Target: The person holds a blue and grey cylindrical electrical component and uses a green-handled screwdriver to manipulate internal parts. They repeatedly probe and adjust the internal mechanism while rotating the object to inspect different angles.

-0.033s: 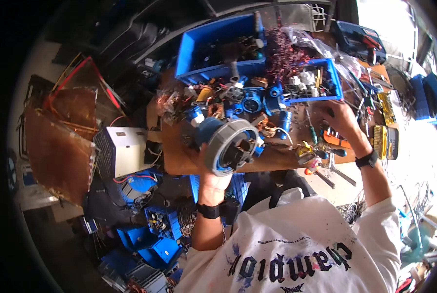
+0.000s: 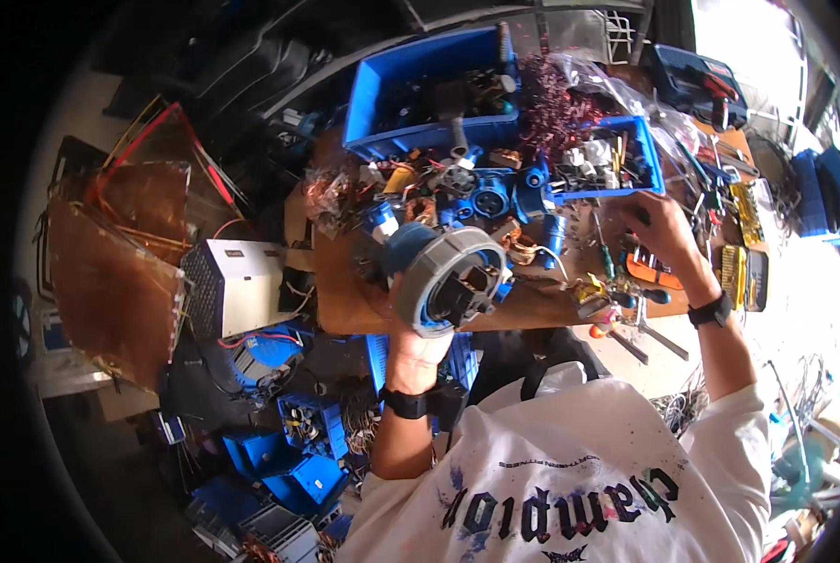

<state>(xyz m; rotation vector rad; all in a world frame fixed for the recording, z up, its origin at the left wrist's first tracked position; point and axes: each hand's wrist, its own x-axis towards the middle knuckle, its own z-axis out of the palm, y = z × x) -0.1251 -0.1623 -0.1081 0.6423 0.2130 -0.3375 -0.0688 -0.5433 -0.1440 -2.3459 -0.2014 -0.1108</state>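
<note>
My left hand (image 2: 415, 347) grips a large round blue-and-grey fitting (image 2: 448, 277) from below, above the bench's near edge; part of its fingers is hidden behind it. My right hand (image 2: 664, 230) is bent down at the front of a blue tray of small parts (image 2: 603, 171), fingers curled; what they hold, if anything, is unclear. Beside it lie a green-handled screwdriver (image 2: 606, 258) and an orange tool (image 2: 653, 267). Blue motor-like parts (image 2: 490, 197) and copper coils (image 2: 519, 244) crowd the middle of the wooden bench (image 2: 350, 305).
A large blue bin (image 2: 373, 103), red tinsel-like scrap (image 2: 547, 113) and a tool case (image 2: 692, 84) are at the back. Yellow bit sets (image 2: 741, 272) lie right. Leftward stand a white metal case (image 2: 242, 286) and brown panels (image 2: 110, 291). Blue crates (image 2: 307, 469) sit below.
The view has shifted very slightly, and the fitting in my left hand appears a little further right. Both hands otherwise keep much the same pose.
</note>
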